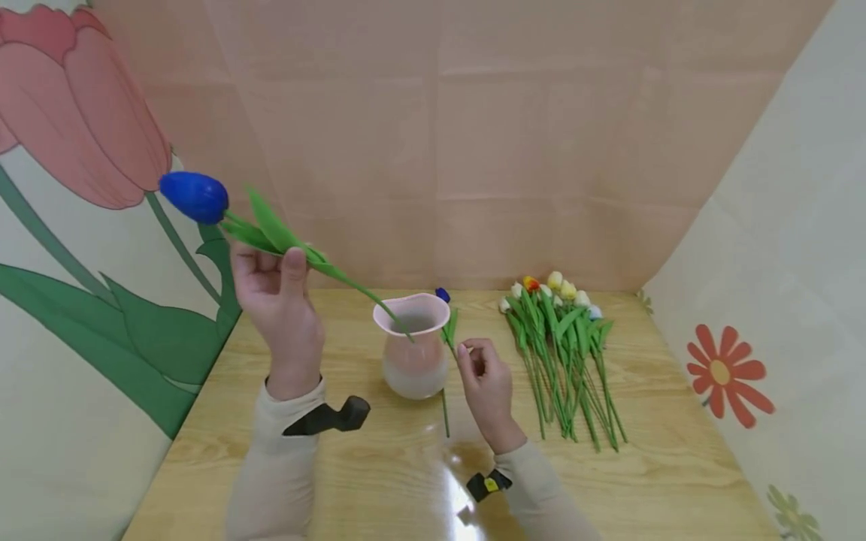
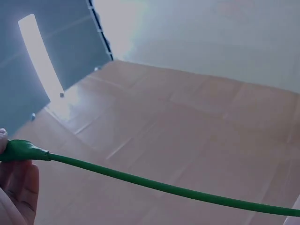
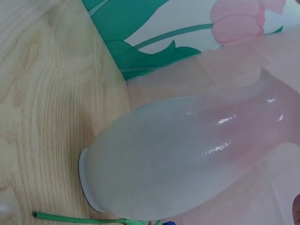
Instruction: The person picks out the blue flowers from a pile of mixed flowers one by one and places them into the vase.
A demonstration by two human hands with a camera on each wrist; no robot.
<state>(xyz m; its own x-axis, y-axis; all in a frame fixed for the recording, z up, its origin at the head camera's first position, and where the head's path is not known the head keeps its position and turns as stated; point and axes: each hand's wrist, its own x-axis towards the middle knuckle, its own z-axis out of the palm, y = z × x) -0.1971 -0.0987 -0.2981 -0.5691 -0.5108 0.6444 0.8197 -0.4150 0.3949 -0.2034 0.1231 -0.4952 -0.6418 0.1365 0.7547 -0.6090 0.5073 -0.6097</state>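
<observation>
My left hand (image 1: 284, 300) is raised and pinches a blue artificial tulip (image 1: 195, 197) near its leaves. The flower points up and left, and its green stem (image 2: 159, 186) slants down into the mouth of a pink-and-white vase (image 1: 414, 361). In the right wrist view the glossy vase (image 3: 173, 150) appears on its side because that camera is turned. My right hand (image 1: 489, 391) hovers just right of the vase with loosely curled fingers, nothing visible held. Behind and beside the vase lies another blue tulip (image 1: 443, 294), partly hidden; its stem (image 3: 77, 218) shows in the right wrist view.
A bunch of artificial tulips (image 1: 561, 338), white, yellow, orange and pale blue, lies on the wooden table (image 1: 365, 481) to the right. A pinkish backdrop (image 1: 473, 150) stands behind the table, with flower-printed panels (image 1: 778, 300) at the sides.
</observation>
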